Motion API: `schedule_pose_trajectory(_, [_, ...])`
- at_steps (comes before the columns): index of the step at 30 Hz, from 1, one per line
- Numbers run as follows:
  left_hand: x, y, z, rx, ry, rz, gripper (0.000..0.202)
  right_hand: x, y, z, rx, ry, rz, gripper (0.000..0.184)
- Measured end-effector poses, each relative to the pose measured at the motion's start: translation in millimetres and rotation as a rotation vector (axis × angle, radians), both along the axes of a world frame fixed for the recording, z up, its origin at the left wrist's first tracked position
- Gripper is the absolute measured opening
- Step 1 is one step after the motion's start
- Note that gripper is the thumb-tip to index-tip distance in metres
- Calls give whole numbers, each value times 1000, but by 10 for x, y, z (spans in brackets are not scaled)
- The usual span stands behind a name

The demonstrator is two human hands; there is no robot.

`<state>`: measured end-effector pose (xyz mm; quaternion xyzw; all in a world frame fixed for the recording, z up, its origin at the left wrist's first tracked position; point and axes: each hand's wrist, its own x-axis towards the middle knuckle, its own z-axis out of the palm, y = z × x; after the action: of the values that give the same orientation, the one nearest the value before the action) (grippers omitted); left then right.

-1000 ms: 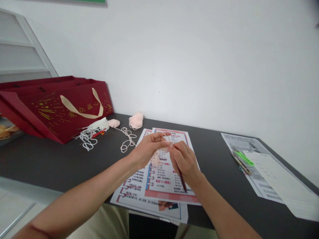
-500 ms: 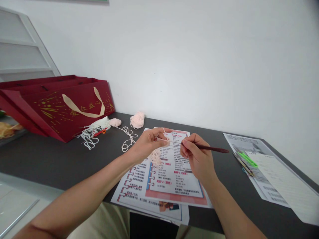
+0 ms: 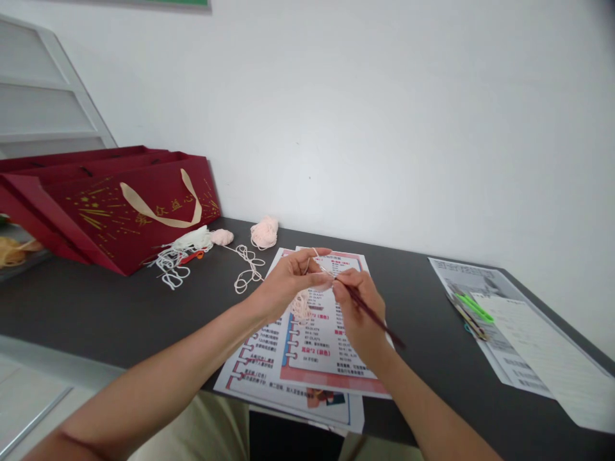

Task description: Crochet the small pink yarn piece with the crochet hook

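Observation:
My left hand (image 3: 291,282) pinches pale pink yarn, with a strand running over the raised index finger. Below its fingers hangs a loose bundle of pale pink yarn (image 3: 301,305). A crochet hook with a dark brown handle (image 3: 369,307) is gripped in my right hand (image 3: 360,307), its tip end at the left fingertips and its handle slanting down to the right. The hook's tip and any stitches are too small to make out. Both hands are above printed pattern sheets (image 3: 331,371) on the dark table.
Behind my left hand lie a ball of pink yarn (image 3: 264,232), a smaller pink piece (image 3: 222,237) and tangled white yarn (image 3: 175,256). Red gift bags (image 3: 110,211) stand at the left by the wall. On the right are papers (image 3: 552,346) and a bright green tool (image 3: 475,307).
My right hand has moved left, close against the left fingertips. The hook has swung from nearly level to a steep slant, its handle end now lower. My left hand has barely moved.

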<state>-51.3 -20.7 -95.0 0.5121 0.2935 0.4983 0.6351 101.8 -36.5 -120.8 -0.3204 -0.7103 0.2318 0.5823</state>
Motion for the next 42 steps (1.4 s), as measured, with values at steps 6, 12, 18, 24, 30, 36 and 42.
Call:
schedule_pose_trajectory(6, [-4, 4, 9, -238, -156, -137, 36, 70, -6, -89, 479, -346, -75, 28])
schedule_pose_trajectory(12, [-161, 102, 80, -327, -187, -229, 42, 155, 86, 67, -120, 158, 290, 10])
schedule_pose_trajectory(18, [-271, 164, 94, -295, -143, -350, 42, 234, 137, 179, -281, 298, 456, 7])
schedule_pose_trajectory(24, [-315, 186, 82, -327, -160, -455, 39, 305, 120, 236, -369, 301, 496, 7])
schedule_pose_trajectory(30, [-338, 191, 79, -363, -111, -518, 37, 358, 126, 272, -427, 260, 529, 9])
schedule_pose_trajectory(36, [-304, 125, 135, -195, -5, -409, 33, 284, 91, 350, -560, 415, 590, 16])
schedule_pose_trajectory(42, [-224, 71, 132, 22, 111, -203, 30, 253, 94, 284, -433, 350, 443, 14])
